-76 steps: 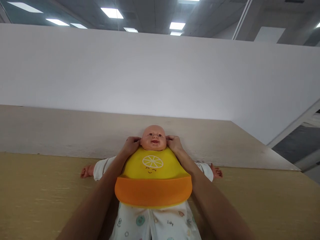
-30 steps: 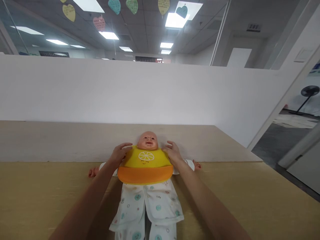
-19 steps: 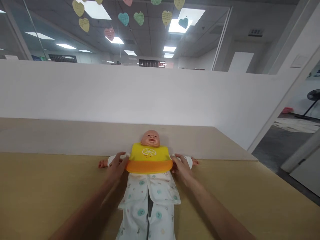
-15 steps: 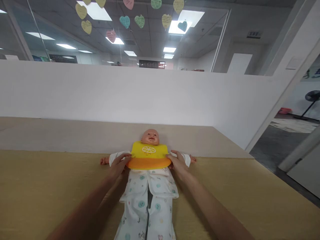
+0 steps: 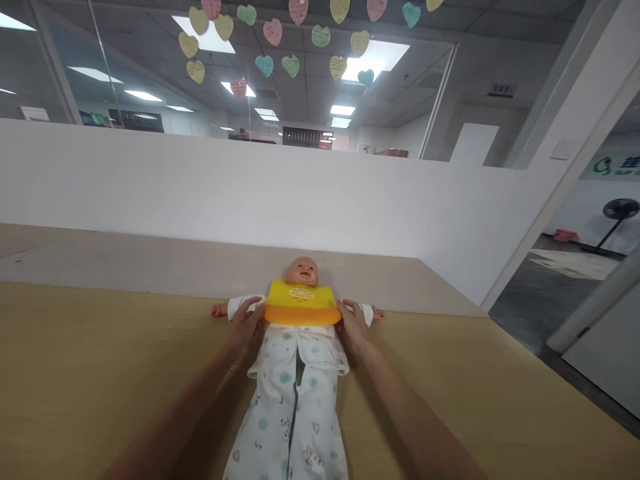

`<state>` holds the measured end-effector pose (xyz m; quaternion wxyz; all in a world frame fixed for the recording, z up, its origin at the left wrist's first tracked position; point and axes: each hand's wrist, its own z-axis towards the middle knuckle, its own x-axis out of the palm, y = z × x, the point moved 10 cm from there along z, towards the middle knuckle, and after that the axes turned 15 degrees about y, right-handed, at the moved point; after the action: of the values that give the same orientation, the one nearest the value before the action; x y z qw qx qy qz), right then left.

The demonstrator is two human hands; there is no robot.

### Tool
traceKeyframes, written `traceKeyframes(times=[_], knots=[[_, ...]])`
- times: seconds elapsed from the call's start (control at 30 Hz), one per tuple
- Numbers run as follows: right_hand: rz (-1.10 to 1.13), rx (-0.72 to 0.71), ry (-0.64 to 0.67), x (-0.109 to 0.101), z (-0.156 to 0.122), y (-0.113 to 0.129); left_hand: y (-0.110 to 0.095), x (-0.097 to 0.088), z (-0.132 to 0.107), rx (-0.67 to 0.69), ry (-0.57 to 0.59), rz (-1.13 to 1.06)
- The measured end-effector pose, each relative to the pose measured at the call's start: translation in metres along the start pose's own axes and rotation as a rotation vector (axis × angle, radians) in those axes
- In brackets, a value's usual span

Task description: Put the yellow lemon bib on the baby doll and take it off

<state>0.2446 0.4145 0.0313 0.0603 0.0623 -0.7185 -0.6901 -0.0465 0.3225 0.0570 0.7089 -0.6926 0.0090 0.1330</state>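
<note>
doll [image 5: 303, 272] lying face-up on bench [image 5: 100, 347] | bib [image 5: 302, 304] on its chest | left hand [image 5: 246, 327], right hand [image 5: 354, 327] at bib's sides | grip: apart or clamped, cannot tell

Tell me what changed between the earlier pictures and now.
The left hand and right hand let go of the doll's head and moved down to either side of the bib's orange edge. The doll and bib stayed in place on the table.
</note>
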Motion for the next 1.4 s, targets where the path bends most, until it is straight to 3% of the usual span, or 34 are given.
traceKeyframes(times=[0.1, 0.2, 0.3, 0.37, 0.5, 0.63, 0.97, 1.17, 1.4], knots=[[-0.088, -0.097, -0.016, -0.008, -0.032, 0.002, 0.008, -0.009, -0.025, 0.038, -0.033, 0.025], [-0.235, -0.188, -0.008, -0.017, -0.07, -0.001, 0.023, -0.006, -0.053, 0.075, 0.059, 0.11], [-0.315, -0.222, 0.125, -0.007, -0.096, -0.012, 0.034, 0.006, -0.075, 0.11, 0.162, 0.175], [-0.378, -0.256, 0.208, 0.006, -0.106, -0.014, 0.034, 0.013, -0.081, 0.136, 0.168, 0.227], [-0.568, -0.24, 0.168, 0.021, -0.106, -0.011, 0.025, 0.02, -0.079, 0.054, 0.076, 0.524], [-0.683, -0.202, 0.083, 0.026, -0.102, -0.009, 0.022, 0.027, -0.078, -0.077, 0.103, 0.796], [-0.654, -0.249, 0.051, 0.021, -0.1, -0.01, 0.021, 0.02, -0.082, -0.092, 0.034, 0.682], [-0.75, -0.2, 0.047, 0.024, -0.102, -0.009, 0.019, 0.018, -0.087, -0.202, -0.017, 0.882], [-0.824, -0.192, 0.04, 0.029, -0.107, -0.007, 0.014, 0.024, -0.091, -0.195, -0.001, 0.985]])
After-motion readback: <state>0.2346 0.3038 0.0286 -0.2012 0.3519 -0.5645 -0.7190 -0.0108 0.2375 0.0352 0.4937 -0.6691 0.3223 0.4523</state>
